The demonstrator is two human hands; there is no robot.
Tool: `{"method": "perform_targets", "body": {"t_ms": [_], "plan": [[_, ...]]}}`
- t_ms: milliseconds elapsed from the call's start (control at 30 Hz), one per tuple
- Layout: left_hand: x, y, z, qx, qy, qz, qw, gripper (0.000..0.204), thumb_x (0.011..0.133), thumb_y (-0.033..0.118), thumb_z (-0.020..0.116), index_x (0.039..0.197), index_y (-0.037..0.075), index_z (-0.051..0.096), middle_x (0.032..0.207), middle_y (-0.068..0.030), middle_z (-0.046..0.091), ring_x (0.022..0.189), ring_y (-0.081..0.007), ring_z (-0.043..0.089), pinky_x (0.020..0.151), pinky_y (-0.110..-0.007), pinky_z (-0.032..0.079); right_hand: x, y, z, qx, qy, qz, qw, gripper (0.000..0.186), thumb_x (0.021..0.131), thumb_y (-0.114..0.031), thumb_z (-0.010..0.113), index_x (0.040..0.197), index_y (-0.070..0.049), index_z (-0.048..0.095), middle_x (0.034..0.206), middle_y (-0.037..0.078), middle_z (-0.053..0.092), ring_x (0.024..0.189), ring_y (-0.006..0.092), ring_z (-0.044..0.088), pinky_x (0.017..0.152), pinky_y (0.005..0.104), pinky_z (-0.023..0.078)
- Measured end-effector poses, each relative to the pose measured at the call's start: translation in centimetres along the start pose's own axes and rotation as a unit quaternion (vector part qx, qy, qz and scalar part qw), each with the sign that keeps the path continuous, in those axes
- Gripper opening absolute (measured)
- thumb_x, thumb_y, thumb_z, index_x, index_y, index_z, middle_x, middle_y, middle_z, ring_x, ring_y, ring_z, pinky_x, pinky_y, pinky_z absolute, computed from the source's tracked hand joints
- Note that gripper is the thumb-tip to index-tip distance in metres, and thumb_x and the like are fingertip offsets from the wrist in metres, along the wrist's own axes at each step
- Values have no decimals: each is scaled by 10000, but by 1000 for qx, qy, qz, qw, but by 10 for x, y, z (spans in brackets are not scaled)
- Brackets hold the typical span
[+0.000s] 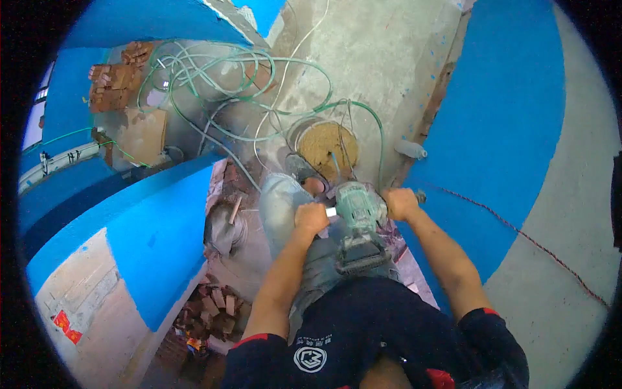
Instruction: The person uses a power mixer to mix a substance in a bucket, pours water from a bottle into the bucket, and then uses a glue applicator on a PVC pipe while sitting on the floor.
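A dusty green power breaker point(356, 211) is in front of my torso, held at both sides. My left hand point(311, 218) is closed around its left side handle, partly white. My right hand point(400, 203) is wrapped around the handle on the other side. The tool's working end is hidden. My left leg point(282, 207) in light jeans is just left of it, with a dark shoe point(303, 167). Just beyond stands a round bucket point(317, 146) of tan, sand-like material, with hoses or cords across it.
Tangled green hoses point(322, 71) and a white cable cross the concrete floor point(363, 52). Brick stacks point(110, 87) and a board point(144, 136) are upper left; rubble point(220, 311) lies lower left. Blue-painted walls point(492, 97) flank me. A plastic bottle point(409, 149) is at right, near a twisted cord point(518, 231).
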State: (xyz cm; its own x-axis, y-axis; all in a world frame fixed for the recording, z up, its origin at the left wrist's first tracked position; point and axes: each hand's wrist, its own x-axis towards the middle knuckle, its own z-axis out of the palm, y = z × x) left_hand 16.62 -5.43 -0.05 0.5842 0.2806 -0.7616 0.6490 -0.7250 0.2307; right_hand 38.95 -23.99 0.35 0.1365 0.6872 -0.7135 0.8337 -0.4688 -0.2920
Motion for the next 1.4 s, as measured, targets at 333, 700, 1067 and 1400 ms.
{"method": "perform_targets", "body": {"t_ms": [333,700,1067,1400], "plan": [[1,-5,-11,-57,-23,-67,996,220,772,191,612,876,58,752,908,-193,712,863,-343,700,804,-427,546,26,-13,-53,-65,-22,-29,997,260,677,-196,654,915,-99,694,950,156,707,914,338,684,754,460,544],[-13,9,-15,-101,-5,-38,994,251,791,222,605,928,70,750,978,-177,711,939,-319,689,830,-426,533,2,-4,-57,-81,11,-34,996,319,645,-243,664,939,-116,666,877,162,695,843,361,677,692,490,531],[-18,14,-14,-118,-12,-54,992,263,818,257,597,930,76,751,974,-177,713,920,-325,693,812,-428,530,25,-5,-66,-160,-57,-22,985,235,685,-208,662,903,-125,691,899,161,704,871,350,680,727,472,542],[-9,14,-1,-141,-14,-54,988,260,815,206,574,951,57,739,996,-181,709,947,-326,687,820,-431,534,24,-2,-64,-140,-16,-42,989,252,700,-188,668,942,-118,670,924,133,702,898,340,672,750,469,540]]}}
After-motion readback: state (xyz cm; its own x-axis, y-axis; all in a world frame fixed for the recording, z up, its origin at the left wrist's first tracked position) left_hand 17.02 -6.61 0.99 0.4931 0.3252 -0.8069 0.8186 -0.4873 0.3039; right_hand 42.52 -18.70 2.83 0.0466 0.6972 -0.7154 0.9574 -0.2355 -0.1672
